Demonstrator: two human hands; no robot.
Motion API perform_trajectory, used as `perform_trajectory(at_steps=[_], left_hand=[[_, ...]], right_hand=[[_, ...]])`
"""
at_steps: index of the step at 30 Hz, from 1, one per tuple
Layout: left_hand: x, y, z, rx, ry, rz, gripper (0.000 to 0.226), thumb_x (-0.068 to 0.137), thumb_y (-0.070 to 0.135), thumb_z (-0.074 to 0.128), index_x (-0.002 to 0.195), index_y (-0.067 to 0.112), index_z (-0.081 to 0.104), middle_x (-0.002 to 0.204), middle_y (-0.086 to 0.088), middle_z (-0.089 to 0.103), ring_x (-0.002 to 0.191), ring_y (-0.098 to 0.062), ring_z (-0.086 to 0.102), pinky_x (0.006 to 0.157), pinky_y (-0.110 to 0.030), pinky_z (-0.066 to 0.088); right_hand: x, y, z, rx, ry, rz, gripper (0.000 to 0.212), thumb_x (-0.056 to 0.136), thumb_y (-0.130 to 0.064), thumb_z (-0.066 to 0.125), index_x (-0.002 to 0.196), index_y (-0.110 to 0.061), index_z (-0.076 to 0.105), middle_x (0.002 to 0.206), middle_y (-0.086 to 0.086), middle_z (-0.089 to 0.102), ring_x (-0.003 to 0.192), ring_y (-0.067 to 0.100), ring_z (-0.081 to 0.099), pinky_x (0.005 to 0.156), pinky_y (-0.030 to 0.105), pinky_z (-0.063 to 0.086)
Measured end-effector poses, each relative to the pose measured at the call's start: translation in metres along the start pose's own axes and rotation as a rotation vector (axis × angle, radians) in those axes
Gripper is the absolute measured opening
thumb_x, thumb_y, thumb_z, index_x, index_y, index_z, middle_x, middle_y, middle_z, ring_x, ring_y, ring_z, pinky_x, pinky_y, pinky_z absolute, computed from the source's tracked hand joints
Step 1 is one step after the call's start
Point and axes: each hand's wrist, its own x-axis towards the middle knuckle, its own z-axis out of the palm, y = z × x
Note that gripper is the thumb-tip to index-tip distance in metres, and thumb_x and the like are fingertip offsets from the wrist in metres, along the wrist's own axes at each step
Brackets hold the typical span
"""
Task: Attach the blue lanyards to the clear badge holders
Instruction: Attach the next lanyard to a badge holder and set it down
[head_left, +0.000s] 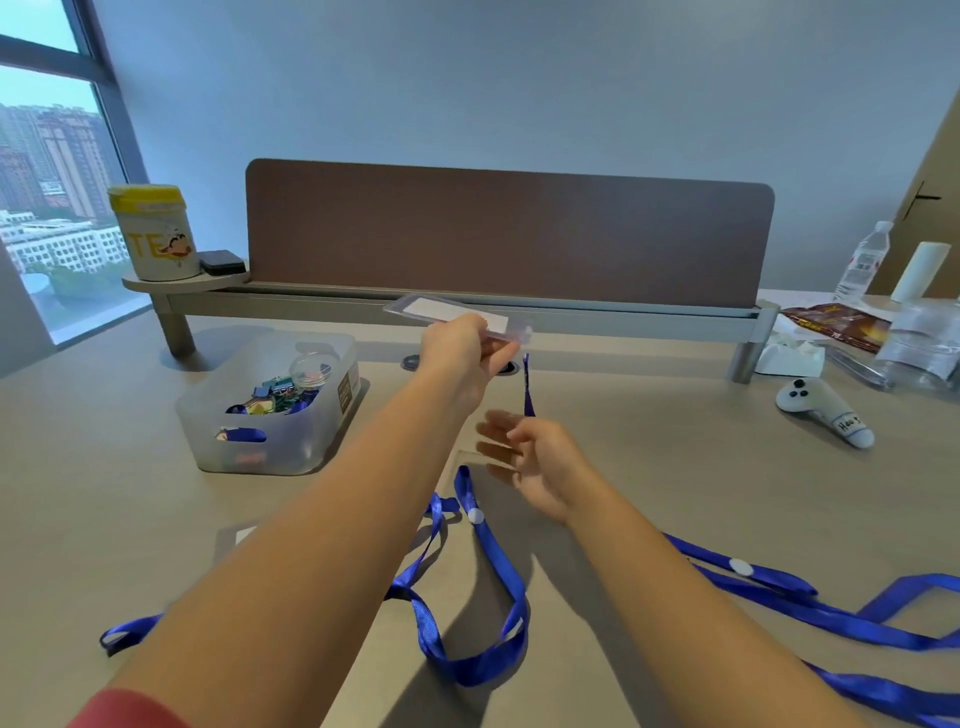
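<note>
Mid-task: left hand (457, 353) fingers pinch a clear badge holder (457, 316) aloft; right hand (535, 462), fingers loosely spread, grips nothing visible, short blue strap end (528, 387) just above. Blue lanyards (483, 597) lie loose on desk (675, 441) below, unattached.

My desk (649, 426) is pale beige. Far left on it sits a translucent bin (270, 410) of small supplies; near me lie looping blue lanyards (467, 587), some trailing off right. A white controller (823, 410) lies far right, beside plastic bags (919, 343) and a water bottle (865, 262).
</note>
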Motion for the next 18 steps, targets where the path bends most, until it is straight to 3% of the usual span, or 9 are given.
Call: perform_trajectory(at_steps=[2, 5, 7, 8, 10, 13, 15, 18], left_hand=[[0.004, -0.002, -0.002, -0.035, -0.027, -0.011, 0.015, 0.094, 0.001, 0.040, 0.080, 0.004, 0.046, 0.077, -0.011, 0.052, 0.080, -0.020, 0.059, 0.082, -0.031, 0.051], [0.015, -0.006, -0.014, -0.056, -0.025, -0.022, 0.023, 0.094, -0.003, 0.037, 0.073, 0.005, 0.044, 0.074, -0.012, 0.052, 0.081, -0.022, 0.059, 0.081, -0.029, 0.051], [0.024, -0.011, -0.022, -0.066, -0.025, -0.032, 0.015, 0.094, -0.005, 0.036, 0.084, 0.000, 0.046, 0.075, -0.012, 0.054, 0.074, -0.021, 0.060, 0.081, -0.029, 0.051], [0.029, -0.013, -0.025, -0.074, -0.026, -0.042, 0.012, 0.094, -0.005, 0.035, 0.094, -0.001, 0.047, 0.076, -0.013, 0.054, 0.070, -0.020, 0.060, 0.081, -0.030, 0.051], [0.041, -0.021, -0.029, -0.066, -0.033, -0.069, 0.023, 0.094, -0.004, 0.036, 0.114, 0.000, 0.045, 0.080, -0.014, 0.055, 0.070, -0.019, 0.059, 0.079, -0.031, 0.051], [0.060, -0.032, -0.024, 0.003, -0.037, -0.111, 0.030, 0.094, -0.002, 0.038, 0.123, -0.003, 0.043, 0.083, -0.014, 0.055, 0.069, -0.017, 0.058, 0.057, -0.020, 0.056], [0.073, -0.038, -0.013, 0.047, -0.041, -0.133, 0.029, 0.094, -0.001, 0.039, 0.122, -0.005, 0.044, 0.077, -0.011, 0.053, 0.063, -0.014, 0.054, 0.044, -0.013, 0.050], [0.095, -0.043, 0.009, 0.045, -0.084, -0.156, 0.029, 0.093, 0.000, 0.043, 0.122, -0.004, 0.045, 0.081, -0.011, 0.056, 0.064, -0.012, 0.055, 0.045, -0.012, 0.050]], right_hand=[[0.006, 0.000, -0.001, 0.195, 0.002, -0.032, 0.032, 0.087, 0.002, 0.026, 0.098, -0.015, 0.051, 0.095, 0.001, 0.055, 0.086, 0.017, 0.053, 0.071, 0.030, 0.041], [0.014, -0.009, -0.011, 0.420, 0.061, -0.106, 0.038, 0.089, -0.001, 0.027, 0.118, -0.015, 0.046, 0.113, 0.003, 0.050, 0.111, 0.024, 0.045, 0.097, 0.040, 0.034], [0.020, -0.018, -0.023, 0.479, 0.092, -0.143, 0.026, 0.089, -0.005, 0.028, 0.097, -0.012, 0.053, 0.103, 0.002, 0.053, 0.113, 0.024, 0.046, 0.107, 0.041, 0.028], [0.023, -0.024, -0.030, 0.493, 0.101, -0.146, 0.024, 0.089, -0.008, 0.029, 0.083, -0.012, 0.052, 0.095, 0.001, 0.053, 0.105, 0.021, 0.049, 0.108, 0.040, 0.028], [0.032, -0.035, -0.043, 0.495, 0.133, -0.153, 0.026, 0.090, -0.013, 0.030, 0.075, -0.011, 0.051, 0.088, 0.000, 0.052, 0.091, 0.016, 0.050, 0.106, 0.037, 0.029], [0.050, -0.051, -0.064, 0.458, 0.241, -0.172, 0.028, 0.096, -0.017, 0.030, 0.079, -0.010, 0.051, 0.108, 0.002, 0.054, 0.110, 0.020, 0.047, 0.113, 0.035, 0.024], [0.060, -0.064, -0.078, 0.432, 0.339, -0.183, 0.022, 0.097, -0.021, 0.035, 0.091, -0.009, 0.052, 0.120, 0.008, 0.056, 0.117, 0.021, 0.049, 0.113, 0.035, 0.026], [0.072, -0.089, -0.097, 0.337, 0.514, -0.234, 0.021, 0.095, -0.016, 0.042, 0.077, -0.012, 0.050, 0.127, 0.012, 0.060, 0.117, 0.022, 0.055, 0.103, 0.033, 0.038]])
